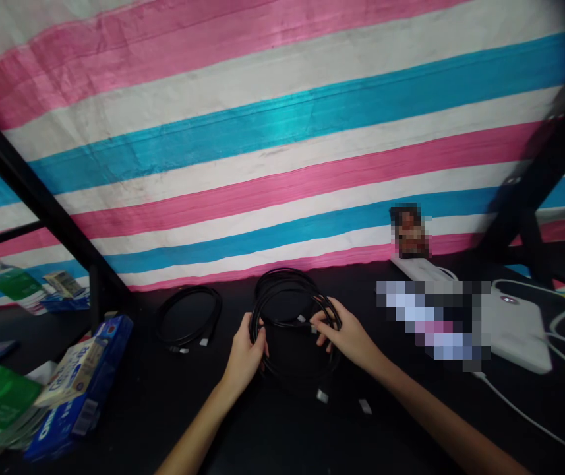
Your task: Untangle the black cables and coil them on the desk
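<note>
Between my two hands is a coil of black cable (258, 305), tipped up above the dark table. My left hand (250, 346) is closed around its left side, thumb in front. My right hand (339, 333) pinches the right side; some of its fingers are inside the loop. A pale metallic plug (322, 396) hangs below the coil, and another light tab (365, 406) shows further right. Just behind lies a second black cable coil (285, 271), partly overlapped by the held one. Off to the left, a third cable coil (219, 305) rests flat with its silvery plug (204, 342) visible.
At left are a blue box (72, 402), a cream packet (72, 371) and a green-labelled bottle (0, 402). A white device (517, 330) with white cables sits at right, beside a blurred-out patch. Black frame bars (49, 211) flank a striped sheet (282, 165) behind the table.
</note>
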Demonstrator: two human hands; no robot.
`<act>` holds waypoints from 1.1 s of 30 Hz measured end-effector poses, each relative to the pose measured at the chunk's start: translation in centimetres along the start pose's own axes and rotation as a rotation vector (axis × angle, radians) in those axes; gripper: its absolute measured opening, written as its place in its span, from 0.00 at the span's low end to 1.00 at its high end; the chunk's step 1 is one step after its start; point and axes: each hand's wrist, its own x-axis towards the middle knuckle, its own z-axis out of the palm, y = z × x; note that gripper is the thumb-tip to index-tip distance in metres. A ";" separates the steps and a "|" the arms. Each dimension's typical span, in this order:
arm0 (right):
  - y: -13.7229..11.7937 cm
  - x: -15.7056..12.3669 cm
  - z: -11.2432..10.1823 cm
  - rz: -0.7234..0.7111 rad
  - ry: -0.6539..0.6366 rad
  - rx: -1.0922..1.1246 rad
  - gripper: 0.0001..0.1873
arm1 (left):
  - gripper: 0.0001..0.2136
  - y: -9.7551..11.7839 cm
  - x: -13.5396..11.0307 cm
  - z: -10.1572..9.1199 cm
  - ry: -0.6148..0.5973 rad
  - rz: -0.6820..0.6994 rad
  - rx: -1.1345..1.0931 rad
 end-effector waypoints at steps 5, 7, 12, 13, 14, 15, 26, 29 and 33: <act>-0.6 -0.4 -0.5 -0.069 0.091 -0.130 0.37 | 0.07 -0.2 -0.5 0.9 -0.034 0.034 0.044; -0.7 -0.4 -0.8 -0.109 0.111 -0.217 0.35 | 0.07 -0.2 -0.6 0.8 -0.021 0.066 0.120; -0.5 -0.3 -1.3 -0.110 0.101 -0.343 0.26 | 0.07 0.1 -0.4 0.1 0.019 0.088 0.416; -0.5 -0.3 -1.4 -0.113 0.098 -0.358 0.25 | 0.06 0.2 -0.3 0.0 0.026 0.076 0.454; -0.5 -0.3 -1.4 -0.119 0.096 -0.370 0.24 | 0.05 0.2 -0.3 -0.1 0.036 0.064 0.481; -0.5 -0.3 -1.5 -0.125 0.097 -0.380 0.23 | 0.05 0.2 -0.3 -0.1 0.043 0.055 0.500; 0.0 -0.1 -1.2 -0.078 0.085 -0.291 0.20 | 0.20 0.9 -0.9 0.0 -0.013 0.076 0.360; -0.7 0.0 -1.1 0.045 0.027 -0.107 0.24 | 0.19 1.0 -1.0 0.5 0.000 0.008 0.113; -1.6 -0.1 -1.2 0.156 -0.154 0.098 0.21 | 0.19 1.3 -1.1 0.8 0.000 -0.116 -0.109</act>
